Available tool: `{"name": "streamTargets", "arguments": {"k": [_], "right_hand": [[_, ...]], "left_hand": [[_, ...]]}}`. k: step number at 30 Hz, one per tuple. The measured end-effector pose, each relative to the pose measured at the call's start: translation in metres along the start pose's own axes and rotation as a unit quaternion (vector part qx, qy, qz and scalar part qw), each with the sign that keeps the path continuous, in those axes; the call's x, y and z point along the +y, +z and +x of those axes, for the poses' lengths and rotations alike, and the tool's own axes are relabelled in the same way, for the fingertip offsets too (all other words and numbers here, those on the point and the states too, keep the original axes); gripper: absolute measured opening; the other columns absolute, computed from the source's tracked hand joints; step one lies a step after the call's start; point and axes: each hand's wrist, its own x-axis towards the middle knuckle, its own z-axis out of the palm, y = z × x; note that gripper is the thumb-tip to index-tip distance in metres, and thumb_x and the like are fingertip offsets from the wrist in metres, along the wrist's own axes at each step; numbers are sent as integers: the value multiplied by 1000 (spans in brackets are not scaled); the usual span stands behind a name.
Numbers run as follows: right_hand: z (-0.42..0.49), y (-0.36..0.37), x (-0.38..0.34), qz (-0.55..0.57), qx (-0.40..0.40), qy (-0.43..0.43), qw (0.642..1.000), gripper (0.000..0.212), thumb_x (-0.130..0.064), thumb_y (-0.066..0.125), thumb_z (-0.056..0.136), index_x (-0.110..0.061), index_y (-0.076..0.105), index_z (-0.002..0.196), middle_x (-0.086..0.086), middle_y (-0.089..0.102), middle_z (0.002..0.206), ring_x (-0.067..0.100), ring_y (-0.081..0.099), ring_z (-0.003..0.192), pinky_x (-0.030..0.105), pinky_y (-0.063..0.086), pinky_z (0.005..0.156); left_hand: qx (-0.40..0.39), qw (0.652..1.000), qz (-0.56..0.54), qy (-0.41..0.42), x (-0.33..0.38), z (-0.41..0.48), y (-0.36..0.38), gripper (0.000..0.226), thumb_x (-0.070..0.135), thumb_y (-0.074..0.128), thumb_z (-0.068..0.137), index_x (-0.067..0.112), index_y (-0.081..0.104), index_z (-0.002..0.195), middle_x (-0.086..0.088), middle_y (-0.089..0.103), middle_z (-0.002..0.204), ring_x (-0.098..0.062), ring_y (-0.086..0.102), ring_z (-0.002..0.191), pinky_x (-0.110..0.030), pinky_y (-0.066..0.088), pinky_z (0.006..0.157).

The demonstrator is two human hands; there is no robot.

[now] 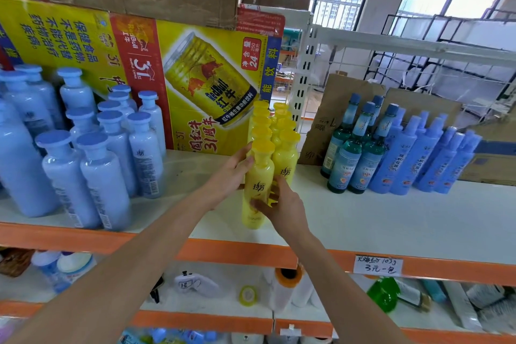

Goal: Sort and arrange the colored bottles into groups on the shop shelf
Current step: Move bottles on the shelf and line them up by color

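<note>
A yellow bottle [258, 176] with a yellow cap stands upright at the front of a double row of several yellow bottles [284, 131] on the white shelf [391, 220]. My left hand [231, 173] touches its left side with straight fingers. My right hand [282, 207] wraps round its lower front and right side. A group of pale blue bottles [92, 159] fills the shelf's left end. On the right stand green-glass bottles with blue caps [354, 153] and a cluster of blue spray bottles [424, 156].
An upside-down yellow Red Bull carton [195, 78] forms the backing behind the yellow and pale blue bottles. The shelf has an orange front edge [237, 253] with a handwritten price tag [378, 265]. Lower shelves hold tape rolls, a green bottle and other goods.
</note>
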Motion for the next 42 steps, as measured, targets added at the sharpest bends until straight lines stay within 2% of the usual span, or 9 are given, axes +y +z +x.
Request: {"name": "streamTargets", "arguments": {"k": [6, 12, 19, 23, 25, 28, 32, 39, 42], "right_hand": [[1, -4, 0, -9, -8, -8, 1000, 57, -40, 70, 78, -20, 44, 125, -2, 63, 119, 19, 61, 106, 43, 50, 87], [0, 0, 0, -22, 10, -9, 1000, 52, -40, 68, 80, -17, 45, 122, 2, 65, 115, 23, 62, 102, 43, 50, 84], [0, 3, 0, -29, 18, -2, 999, 53, -43, 66, 80, -17, 45, 122, 1, 65, 114, 24, 63, 100, 42, 51, 83], [1, 1, 0, -15, 10, 13, 1000, 53, -41, 68, 80, -18, 46, 123, 0, 65, 114, 22, 62, 100, 40, 50, 84], [0, 1, 0, -8, 9, 16, 1000, 53, -41, 68, 79, -19, 47, 123, 0, 65, 114, 21, 62, 101, 40, 50, 84], [-1, 4, -1, 6, 21, 22, 1000, 53, -41, 69, 79, -20, 47, 122, 0, 65, 113, 21, 62, 100, 42, 50, 85], [-4, 7, -1, 6, 34, 26, 999, 50, -42, 67, 80, -21, 47, 120, 0, 65, 110, 22, 61, 99, 39, 50, 82], [-5, 6, 2, 20, 29, 16, 999, 53, -42, 68, 79, -21, 46, 123, 0, 66, 111, 21, 61, 100, 41, 50, 85], [-5, 7, 2, 18, 28, 17, 999, 55, -42, 68, 79, -22, 46, 125, 0, 65, 112, 20, 61, 102, 41, 50, 87]], "left_hand": [[26, 999, 31, 17, 3, -4, -1, 45, 31, 35, 97, 21, 31, 141, -1, 40, 142, -15, 39, 128, -29, 36, 100], [3, 1000, -2, 23, 7, -6, 1, 42, 22, 35, 98, 17, 32, 140, 7, 45, 126, -7, 42, 114, -23, 41, 88], [0, 999, 18, 31, 4, -3, -1, 40, 21, 35, 98, 15, 37, 138, 0, 49, 130, -11, 47, 115, -28, 43, 92], [0, 999, 22, 35, 0, -1, -2, 37, 23, 37, 98, 20, 42, 134, 0, 51, 130, -16, 48, 120, -38, 44, 100], [1, 999, 25, 41, -1, 0, -2, 35, 23, 38, 98, 21, 46, 131, 0, 53, 129, -16, 49, 118, -38, 46, 97], [6, 998, 32, 54, -1, 0, 0, 29, 20, 37, 98, 25, 49, 123, 2, 56, 118, -13, 52, 110, -27, 48, 87], [17, 997, 51, 54, -2, 0, -1, 32, 20, 37, 98, 14, 50, 126, -1, 56, 117, -16, 52, 110, -25, 48, 83], [17, 995, 79, 61, 0, -3, -2, 33, 23, 38, 97, 11, 50, 125, -9, 57, 124, -24, 54, 115, -49, 47, 95], [21, 994, 84, 65, 0, -3, -2, 33, 23, 39, 97, 11, 51, 126, -9, 58, 124, -24, 54, 115, -49, 47, 94]]}}
